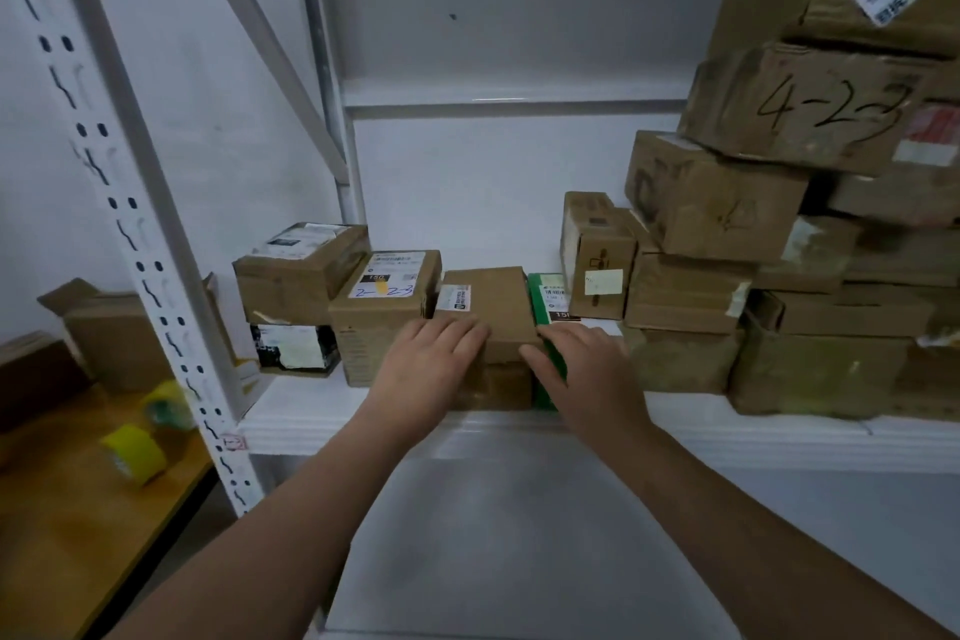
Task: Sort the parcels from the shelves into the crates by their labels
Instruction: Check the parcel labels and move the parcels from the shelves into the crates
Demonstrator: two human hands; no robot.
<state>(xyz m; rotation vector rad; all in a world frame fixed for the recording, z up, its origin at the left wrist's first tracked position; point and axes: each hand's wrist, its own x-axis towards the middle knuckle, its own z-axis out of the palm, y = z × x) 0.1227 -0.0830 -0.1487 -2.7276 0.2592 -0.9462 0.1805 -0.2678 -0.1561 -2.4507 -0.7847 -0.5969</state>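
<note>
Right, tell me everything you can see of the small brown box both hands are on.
The small brown cardboard box sits at the front of the white metal shelf, top face tilted toward the camera. A white printed label wraps its back left corner; the text is unreadable. The left hand lies on its left edge, the right hand presses its right side. It is wedged between a taller cardboard box marked 2-23 and a green parcel.

Two hands [511, 369], two yellow tape rolls [136, 452], over a dozen parcels [488, 307]
</note>
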